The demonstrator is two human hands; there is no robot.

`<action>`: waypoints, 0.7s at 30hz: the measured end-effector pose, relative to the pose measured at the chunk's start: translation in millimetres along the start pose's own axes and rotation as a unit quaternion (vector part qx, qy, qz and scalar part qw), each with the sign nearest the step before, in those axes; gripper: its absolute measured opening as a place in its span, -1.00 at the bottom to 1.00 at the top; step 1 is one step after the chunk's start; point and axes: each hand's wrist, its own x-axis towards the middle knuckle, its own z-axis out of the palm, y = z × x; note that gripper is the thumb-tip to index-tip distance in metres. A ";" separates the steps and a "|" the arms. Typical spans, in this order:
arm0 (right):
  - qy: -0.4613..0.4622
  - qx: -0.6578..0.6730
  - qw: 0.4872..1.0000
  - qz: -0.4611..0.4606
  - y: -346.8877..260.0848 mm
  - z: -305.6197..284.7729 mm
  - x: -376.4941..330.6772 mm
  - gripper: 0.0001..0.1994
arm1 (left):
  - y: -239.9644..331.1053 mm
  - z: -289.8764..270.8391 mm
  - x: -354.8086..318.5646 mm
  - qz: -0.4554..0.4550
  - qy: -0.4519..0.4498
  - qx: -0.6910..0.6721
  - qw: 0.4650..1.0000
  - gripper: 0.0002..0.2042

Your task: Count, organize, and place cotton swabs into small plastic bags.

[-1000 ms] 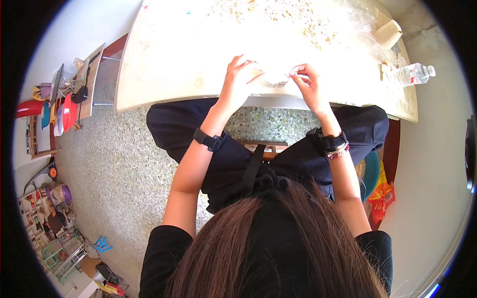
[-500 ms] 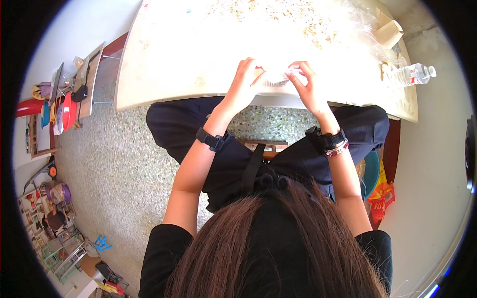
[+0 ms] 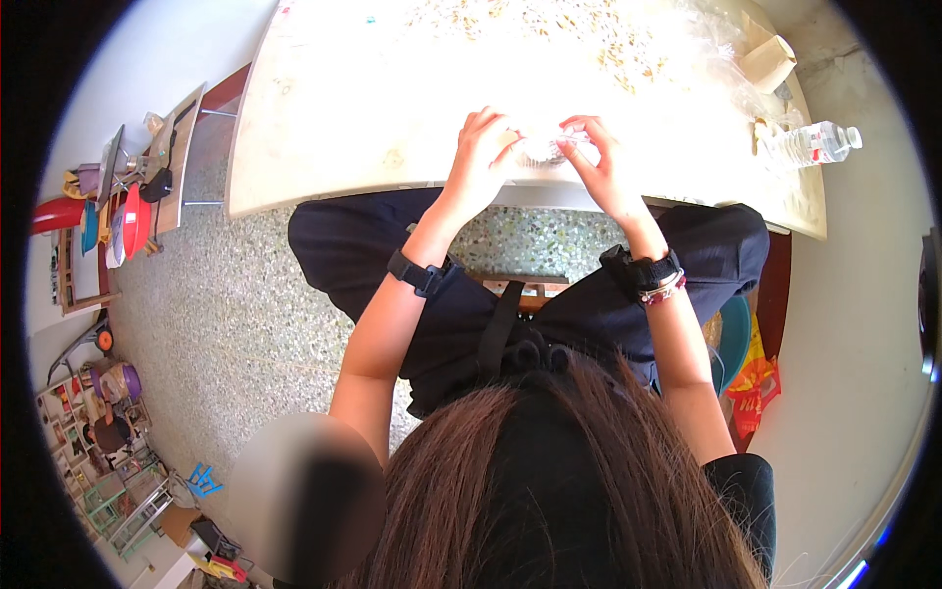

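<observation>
Bag: small clear plastic bag, glaring in sunlight, held between both hands just inside the counter's near edge; contents too washed out to tell.

Left hand: left hand curled on the bag's left side, fingers bent over its top; a dark band sits on the wrist.

Right hand: right hand pinching the bag's right upper edge between thumb and fingertips; a dark watch and a thin bracelet on the wrist.

Handling: judged light, soft and crinkly, likely slippery, easily crushed or torn; best taken at the top edge with fingertips, one hand steadying the body.

Counter: pale counter, near edge running above the lap, left end rounded.

Scatter: loose tan bits spread over the far middle of the counter, well beyond the hands.

Far right: crumpled clear film, small carton and a lying water bottle near the right end, apart from the bag.

Open room: bare counter to the left of the left hand gives the widest free surface; the right side is tighter toward the bottle.

Edge hazard: the bag lies close to the near edge, so a slip could drop it to the lap or the speckled floor.
</observation>
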 end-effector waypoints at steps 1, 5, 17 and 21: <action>0.001 0.013 1.000 0.002 0.5 0.7 0.1 -0.84 | -1.1 1.5 -0.2 -0.009 0.003 -0.009 1.000 -0.91; 0.008 0.055 0.998 0.009 4.3 3.9 1.2 -0.83 | -6.5 5.6 -1.2 -0.039 0.015 -0.032 0.999 -0.88; 0.009 0.053 0.999 -0.001 1.5 5.5 1.6 -0.80 | -12.5 9.2 -2.9 -0.012 0.048 -0.023 0.999 -0.91; 0.002 0.045 0.999 -0.017 2.6 6.8 4.7 -0.82 | -10.9 8.0 -3.6 -0.009 0.047 -0.021 0.999 -0.92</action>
